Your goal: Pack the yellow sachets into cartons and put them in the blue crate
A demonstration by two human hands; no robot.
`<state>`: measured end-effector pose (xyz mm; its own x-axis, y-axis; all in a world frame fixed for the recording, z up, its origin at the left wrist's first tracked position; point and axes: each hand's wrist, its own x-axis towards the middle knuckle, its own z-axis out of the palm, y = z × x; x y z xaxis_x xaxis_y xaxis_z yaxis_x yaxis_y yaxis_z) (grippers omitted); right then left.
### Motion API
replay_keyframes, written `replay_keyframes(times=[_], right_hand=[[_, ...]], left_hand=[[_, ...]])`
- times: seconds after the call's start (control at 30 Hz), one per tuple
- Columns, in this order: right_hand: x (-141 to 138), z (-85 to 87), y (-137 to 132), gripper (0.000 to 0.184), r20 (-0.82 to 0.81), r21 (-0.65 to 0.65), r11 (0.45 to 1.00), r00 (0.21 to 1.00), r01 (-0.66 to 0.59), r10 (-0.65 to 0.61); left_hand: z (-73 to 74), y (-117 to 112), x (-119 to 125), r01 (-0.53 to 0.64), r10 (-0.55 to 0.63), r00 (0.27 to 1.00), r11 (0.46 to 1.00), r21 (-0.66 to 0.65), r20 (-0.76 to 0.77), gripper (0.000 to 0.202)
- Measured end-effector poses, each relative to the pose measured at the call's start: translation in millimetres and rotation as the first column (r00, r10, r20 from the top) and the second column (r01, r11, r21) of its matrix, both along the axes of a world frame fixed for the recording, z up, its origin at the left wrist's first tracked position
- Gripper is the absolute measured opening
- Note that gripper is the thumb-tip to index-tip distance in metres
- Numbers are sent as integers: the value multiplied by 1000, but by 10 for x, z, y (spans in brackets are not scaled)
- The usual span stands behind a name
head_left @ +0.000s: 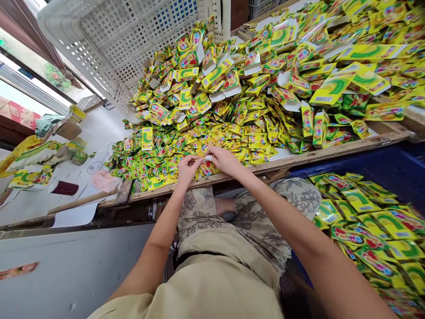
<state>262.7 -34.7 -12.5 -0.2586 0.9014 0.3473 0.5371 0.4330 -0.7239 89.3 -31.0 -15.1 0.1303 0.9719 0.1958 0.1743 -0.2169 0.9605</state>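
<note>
Over the front edge of the heap, my left hand (187,169) and my right hand (226,161) meet with their fingertips pinched together. Between them is a small yellow-and-red printed box (207,168), mostly covered by the fingers. A little white piece (208,158) shows at my right fingertips; whether it is the box's flap or a finger wrap I cannot tell. Just beneath and behind the hands lie many small green and yellow sachets (166,155). Printed boxes with open white flaps (229,84) are heaped beyond them.
A white plastic crate (109,48) lies tipped at the back left, boxes spilling from it. A wooden rail (226,177) edges the table. At lower right, a blue bin (381,164) holds filled-looking boxes. A dark red object (66,188) and pink cloth (104,180) lie left.
</note>
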Motion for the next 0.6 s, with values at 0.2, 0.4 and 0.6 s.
replay_keyframes(times=[0.2,0.4,0.6], right_hand=[[-10,-43,-44,17,93,68,997,995,-39,33],[-13,-37,-66,21,56,63,998,998,8,-12],[51,13,35,21,-233,-223,970,971,-101,48]], left_hand=[[-13,-1,15,-24,24,1000,1000,2,8,24],[9,-20,53,-31,30,999,999,34,10,25],[35,51,-37,120,-101,989,975,-187,108,25]])
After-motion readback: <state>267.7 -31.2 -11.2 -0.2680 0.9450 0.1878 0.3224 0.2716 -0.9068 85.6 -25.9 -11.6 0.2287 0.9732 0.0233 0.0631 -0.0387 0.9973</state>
